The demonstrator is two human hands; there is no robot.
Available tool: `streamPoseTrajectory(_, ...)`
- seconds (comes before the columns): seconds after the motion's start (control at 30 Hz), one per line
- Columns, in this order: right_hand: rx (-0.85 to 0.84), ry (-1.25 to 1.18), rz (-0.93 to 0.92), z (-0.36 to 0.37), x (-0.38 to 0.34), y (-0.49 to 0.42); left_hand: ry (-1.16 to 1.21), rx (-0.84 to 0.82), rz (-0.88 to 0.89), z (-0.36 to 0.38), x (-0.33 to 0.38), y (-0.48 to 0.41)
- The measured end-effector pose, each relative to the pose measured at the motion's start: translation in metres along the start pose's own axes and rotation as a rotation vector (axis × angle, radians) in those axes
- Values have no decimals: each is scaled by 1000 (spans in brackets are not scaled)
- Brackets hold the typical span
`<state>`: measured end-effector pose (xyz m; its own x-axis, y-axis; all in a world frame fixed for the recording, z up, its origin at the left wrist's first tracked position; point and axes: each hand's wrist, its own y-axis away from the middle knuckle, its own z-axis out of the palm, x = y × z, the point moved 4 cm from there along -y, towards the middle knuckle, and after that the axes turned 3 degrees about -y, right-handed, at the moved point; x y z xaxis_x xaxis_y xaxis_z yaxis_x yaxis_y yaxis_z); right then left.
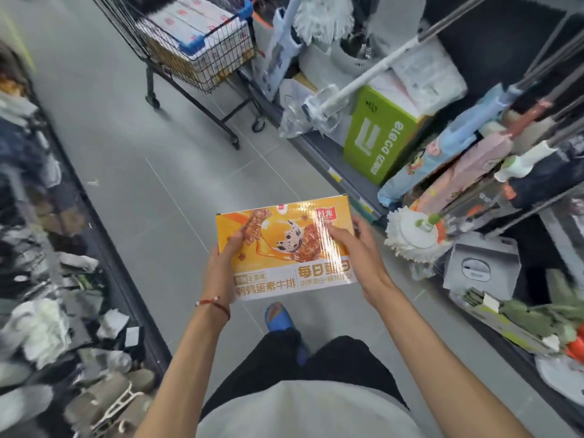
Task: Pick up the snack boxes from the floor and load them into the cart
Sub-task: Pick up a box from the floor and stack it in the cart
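Observation:
I hold an orange and white snack box [286, 248] flat in front of me, above the grey floor. My left hand [222, 263] grips its left edge, thumb on top. On the right edge sits my right hand [357, 251], fingers laid over the shiny wrap. The black wire cart [202, 49] stands ahead at the upper left of centre, well beyond the box. Several similar white and orange snack boxes [189, 23] lie stacked inside it.
Shelves line both sides of the aisle. On the right stand mops [410, 235], a green carton [379, 134], umbrellas and a grey box [483, 267]. The left shelf [38, 248] holds blurred packaged goods. Grey tiled floor [142, 153] runs between me and the cart.

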<state>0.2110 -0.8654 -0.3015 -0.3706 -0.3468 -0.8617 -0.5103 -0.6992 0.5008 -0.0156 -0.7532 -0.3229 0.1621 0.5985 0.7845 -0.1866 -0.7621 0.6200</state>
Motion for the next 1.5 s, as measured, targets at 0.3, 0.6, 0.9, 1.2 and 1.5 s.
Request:
streamPoseTrajectory(0.3,-78,64,15,133,-52,-111,84,40,13,-73,93,-117)
streamPoseTrajectory(0.6,-189,99,58,262,-114,-275,87,147,36,-120,209,-270)
streamPoseTrajectory(0.9,-279,149,106,389,-202,-418,124,217,23,-165,325,-398)
streamPoseTrajectory(1.2,-142,139,35,529,-253,-548,64,147,43,-235,451,-568)
streamPoseTrajectory(1.5,33,-48,30,630,-310,-642,-74,-1,93,-275,589,-715)
